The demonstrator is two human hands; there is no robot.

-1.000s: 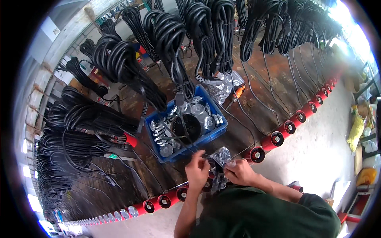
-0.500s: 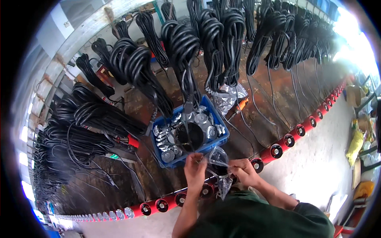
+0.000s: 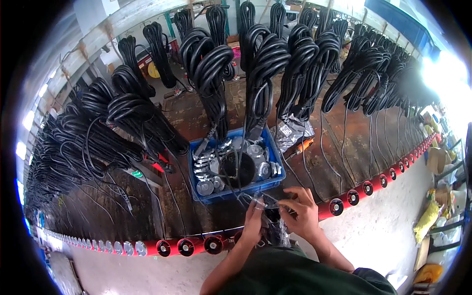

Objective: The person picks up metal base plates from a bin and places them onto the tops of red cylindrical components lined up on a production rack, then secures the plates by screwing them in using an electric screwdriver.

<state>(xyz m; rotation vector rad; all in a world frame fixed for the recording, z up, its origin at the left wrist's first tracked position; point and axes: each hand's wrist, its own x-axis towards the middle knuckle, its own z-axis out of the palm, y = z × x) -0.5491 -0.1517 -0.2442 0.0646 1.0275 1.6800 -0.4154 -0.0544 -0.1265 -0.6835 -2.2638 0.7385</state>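
Note:
My left hand (image 3: 253, 223) is closed on a crinkled clear plastic bag (image 3: 281, 235) at the table's front edge. My right hand (image 3: 301, 215) has its thumb and forefinger pinched at the bag's upper edge, with the other fingers bent above. Something dark shows through the plastic between the hands, but I cannot make out what it is. Just beyond them stands a blue crate (image 3: 231, 194) of round silver metal caps (image 3: 205, 187). A black round container (image 3: 238, 169) sits among the caps, and thin dark wires hang down in front of it.
Coiled black cables (image 3: 268, 59) hang from a rail over the brown table (image 3: 196, 110). Red cylinders (image 3: 326, 210) with dark round ends line its front edge. Behind the crate's right corner lie a silvery plastic packet (image 3: 293, 132) and an orange-handled tool (image 3: 305, 145).
The view has shifted. The plastic bag, stretched between both hands before, is now gathered closer. My right hand has turned, its fingers raised and bent over the bag's top.

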